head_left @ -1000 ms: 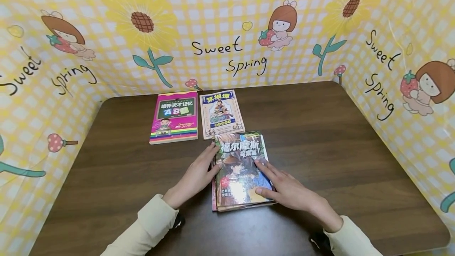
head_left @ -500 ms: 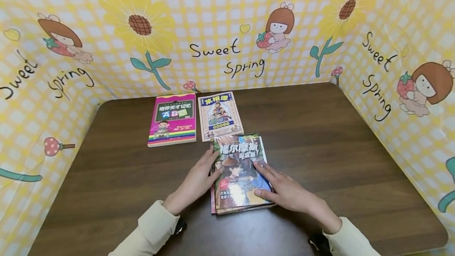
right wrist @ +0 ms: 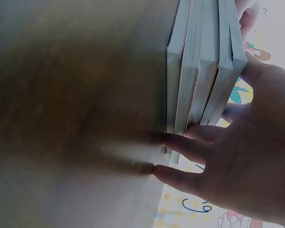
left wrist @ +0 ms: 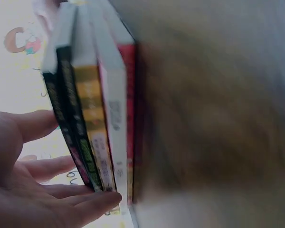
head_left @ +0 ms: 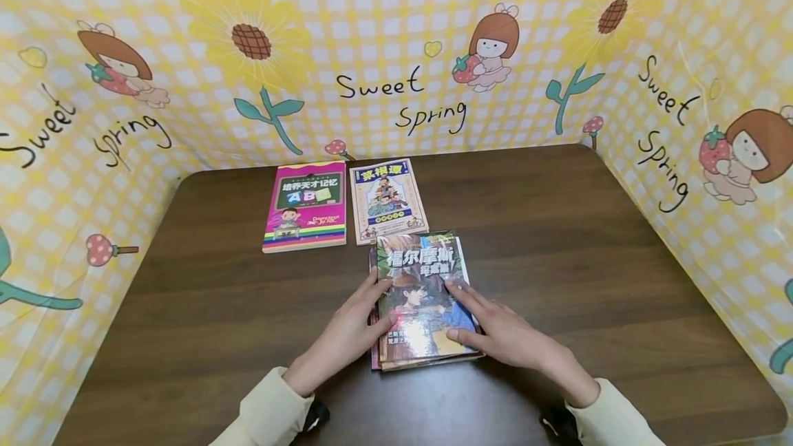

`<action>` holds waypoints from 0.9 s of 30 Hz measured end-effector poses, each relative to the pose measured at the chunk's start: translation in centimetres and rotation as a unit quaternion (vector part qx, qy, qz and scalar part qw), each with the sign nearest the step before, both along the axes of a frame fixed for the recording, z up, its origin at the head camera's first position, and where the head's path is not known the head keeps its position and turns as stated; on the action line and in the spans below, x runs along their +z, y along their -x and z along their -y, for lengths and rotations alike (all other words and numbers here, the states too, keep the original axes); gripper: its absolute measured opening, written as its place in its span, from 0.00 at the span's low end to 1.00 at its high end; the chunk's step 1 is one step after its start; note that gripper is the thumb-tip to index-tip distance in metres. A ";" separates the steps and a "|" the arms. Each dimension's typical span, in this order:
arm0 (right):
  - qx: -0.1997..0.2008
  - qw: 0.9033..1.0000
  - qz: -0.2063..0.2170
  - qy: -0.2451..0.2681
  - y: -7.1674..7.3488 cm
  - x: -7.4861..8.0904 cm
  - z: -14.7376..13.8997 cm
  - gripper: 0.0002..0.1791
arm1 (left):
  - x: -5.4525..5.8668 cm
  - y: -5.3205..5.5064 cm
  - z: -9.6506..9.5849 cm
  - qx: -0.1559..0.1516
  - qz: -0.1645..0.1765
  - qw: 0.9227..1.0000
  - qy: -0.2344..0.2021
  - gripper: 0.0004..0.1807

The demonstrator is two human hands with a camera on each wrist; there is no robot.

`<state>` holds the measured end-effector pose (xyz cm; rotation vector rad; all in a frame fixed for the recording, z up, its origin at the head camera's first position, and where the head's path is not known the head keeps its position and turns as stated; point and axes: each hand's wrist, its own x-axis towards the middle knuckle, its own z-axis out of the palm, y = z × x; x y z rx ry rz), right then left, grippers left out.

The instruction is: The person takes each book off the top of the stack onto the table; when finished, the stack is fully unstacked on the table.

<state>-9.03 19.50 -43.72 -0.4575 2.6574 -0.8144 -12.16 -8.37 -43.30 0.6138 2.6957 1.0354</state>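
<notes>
Left hand (head_left: 347, 324) and right hand (head_left: 506, 333), set apart with fingers extended, touch opposite sides of the book stack (head_left: 421, 305) on the brown wood-grain table (head_left: 576, 246), near the cream-covered book (head_left: 389, 202)

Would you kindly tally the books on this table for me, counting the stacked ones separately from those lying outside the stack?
Stacked books: 5, by the spines in the left wrist view
Books outside the stack: 2, the pink book and the cream book
Total: 7 books
</notes>
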 end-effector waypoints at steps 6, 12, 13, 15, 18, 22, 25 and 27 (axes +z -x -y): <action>0.000 1.000 0.000 -0.003 0.1 0.0 -0.2 0.44 | 0.6 0.1 -0.1 0.009 0.048 0.997 -0.054 0.32; 0.001 1.000 0.002 -0.004 0.2 0.0 -0.2 0.45 | 0.7 0.3 -0.2 0.023 0.050 0.995 -0.081 0.30; 0.000 1.000 0.002 -0.005 0.2 0.0 -0.2 0.45 | 0.7 0.3 -0.2 0.027 0.050 0.995 -0.088 0.29; 0.000 1.000 0.002 -0.006 0.1 0.0 -0.2 0.44 | 0.7 0.3 -0.2 0.035 0.048 0.993 -0.098 0.27; -0.001 1.000 0.004 -0.008 0.1 0.1 -0.2 0.44 | 0.6 0.3 -0.2 0.046 0.044 0.992 -0.111 0.24; -0.002 1.000 0.009 -0.010 0.1 0.0 -0.1 0.45 | 0.6 0.3 -0.2 0.063 0.034 0.990 -0.125 0.20; -0.002 1.000 0.008 -0.010 0.1 -0.1 -0.1 0.45 | 0.6 0.2 -0.3 0.070 0.034 0.988 -0.131 0.19; -0.002 1.000 0.007 -0.010 0.1 -0.1 -0.1 0.45 | 0.6 0.2 -0.3 0.073 0.036 0.988 -0.133 0.18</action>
